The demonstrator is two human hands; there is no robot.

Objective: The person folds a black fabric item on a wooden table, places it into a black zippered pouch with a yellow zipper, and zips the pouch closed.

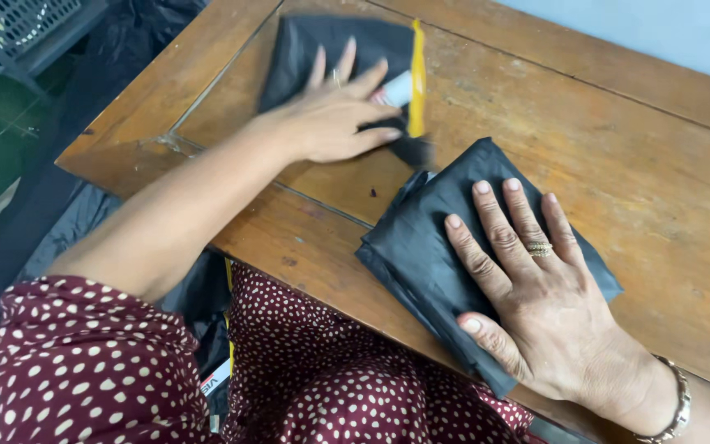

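Observation:
My right hand [527,288] lies flat, fingers spread, on a folded black plastic bag [421,247] near the table's front edge. My left hand [330,115] reaches across to a second black bag with a yellow strip [417,74] farther back, pressing on it with fingers apart. A small white piece [396,89] shows under the left fingertips. Both bags rest on a brown wooden table [618,148].
A dark plastic crate [10,25] stands at the top left beside the table, over a green floor. More black plastic [84,222] hangs below the table's left edge. My lap in a maroon white-dotted dress [306,378] is at the front.

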